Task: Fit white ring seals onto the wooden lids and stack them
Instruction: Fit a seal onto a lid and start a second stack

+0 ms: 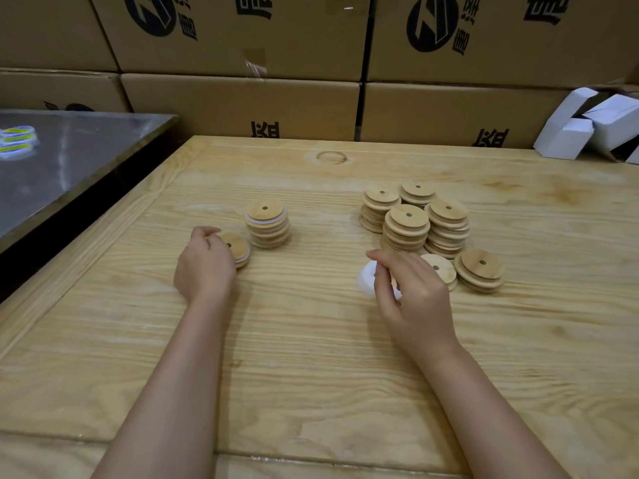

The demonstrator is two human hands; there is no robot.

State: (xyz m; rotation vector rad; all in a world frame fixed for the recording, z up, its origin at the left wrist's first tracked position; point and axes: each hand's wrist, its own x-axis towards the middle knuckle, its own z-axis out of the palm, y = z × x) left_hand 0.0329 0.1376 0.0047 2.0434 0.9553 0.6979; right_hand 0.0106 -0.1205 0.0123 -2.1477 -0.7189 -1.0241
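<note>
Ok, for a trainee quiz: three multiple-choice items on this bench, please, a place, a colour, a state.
1. The stack of round wooden lids with white seals stands: A on a shelf; B left of the stacks of bare wooden lids; C in a basket.
2. The small folded card boxes are: A red; B green; C white.
3. The right hand: A pinches a white ring seal; B lies flat; C holds a knife.
B, the bare stacks lie to its right; C, plainly white card; A, the ring sits in its grip.

Soft, even light; edges bow, white ring seal [369, 275] motion-blurred.
</note>
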